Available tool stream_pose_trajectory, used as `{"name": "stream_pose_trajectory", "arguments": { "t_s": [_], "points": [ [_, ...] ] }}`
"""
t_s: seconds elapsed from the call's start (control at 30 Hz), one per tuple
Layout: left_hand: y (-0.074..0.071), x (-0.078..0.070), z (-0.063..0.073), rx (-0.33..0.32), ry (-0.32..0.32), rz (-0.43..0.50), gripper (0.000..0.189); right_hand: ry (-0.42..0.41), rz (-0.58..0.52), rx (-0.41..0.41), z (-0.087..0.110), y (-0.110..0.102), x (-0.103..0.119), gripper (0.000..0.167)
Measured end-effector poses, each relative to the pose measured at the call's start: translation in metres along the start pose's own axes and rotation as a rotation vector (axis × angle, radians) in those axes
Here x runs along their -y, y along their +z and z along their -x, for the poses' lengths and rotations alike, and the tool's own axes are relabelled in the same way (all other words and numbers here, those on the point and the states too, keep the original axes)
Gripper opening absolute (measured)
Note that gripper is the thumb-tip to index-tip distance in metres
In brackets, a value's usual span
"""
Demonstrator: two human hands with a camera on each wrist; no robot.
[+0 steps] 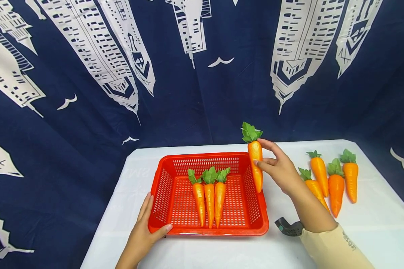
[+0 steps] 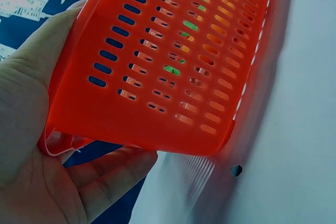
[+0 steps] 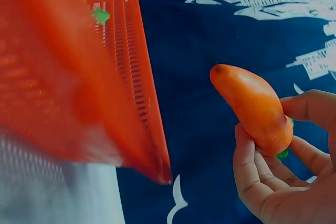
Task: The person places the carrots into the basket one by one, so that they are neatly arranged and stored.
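Note:
My right hand (image 1: pixel 278 169) pinches an orange carrot (image 1: pixel 255 162) with green leaves between thumb and fingers. It holds the carrot nearly upright, leaves up, over the right rim of a red plastic basket (image 1: pixel 208 232). Up close in the right wrist view, the carrot (image 3: pixel 252 106) points its tip away from the fingers, and its leaves are mostly hidden. Inside the basket, three carrots (image 1: pixel 210 201) lie side by side, leaves toward the back. My left hand (image 1: pixel 144 228) grips the basket's front left corner, thumb at the front rim and fingers along the left side.
Several more carrots (image 1: pixel 336 192) lie on the white table (image 1: pixel 373 231) to the right, partly behind my right forearm. A dark wrist-worn device (image 1: pixel 289 227) sits at that forearm. Behind the table hangs a navy cloth (image 1: pixel 202 104) printed with white buildings.

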State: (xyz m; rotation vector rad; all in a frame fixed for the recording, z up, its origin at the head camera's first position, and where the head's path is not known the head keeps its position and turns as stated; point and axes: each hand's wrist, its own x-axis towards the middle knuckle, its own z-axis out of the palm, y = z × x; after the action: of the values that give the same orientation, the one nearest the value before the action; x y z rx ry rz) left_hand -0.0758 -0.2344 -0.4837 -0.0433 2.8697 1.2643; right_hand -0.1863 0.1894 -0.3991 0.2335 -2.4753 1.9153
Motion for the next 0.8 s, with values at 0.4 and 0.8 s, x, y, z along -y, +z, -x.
{"name": "stream_pose_trajectory", "arguments": {
  "t_s": [0.4,0.8],
  "points": [
    [0.0,-0.001,0.0,0.007,-0.008,-0.005,0.113,-0.005,-0.071,0.077,-0.017,0.032,0.013,0.066],
    [0.0,0.0,0.0,0.009,-0.01,0.01,0.113,-0.034,-0.059,0.142,-0.031,0.068,0.019,0.067]
  ]
}}
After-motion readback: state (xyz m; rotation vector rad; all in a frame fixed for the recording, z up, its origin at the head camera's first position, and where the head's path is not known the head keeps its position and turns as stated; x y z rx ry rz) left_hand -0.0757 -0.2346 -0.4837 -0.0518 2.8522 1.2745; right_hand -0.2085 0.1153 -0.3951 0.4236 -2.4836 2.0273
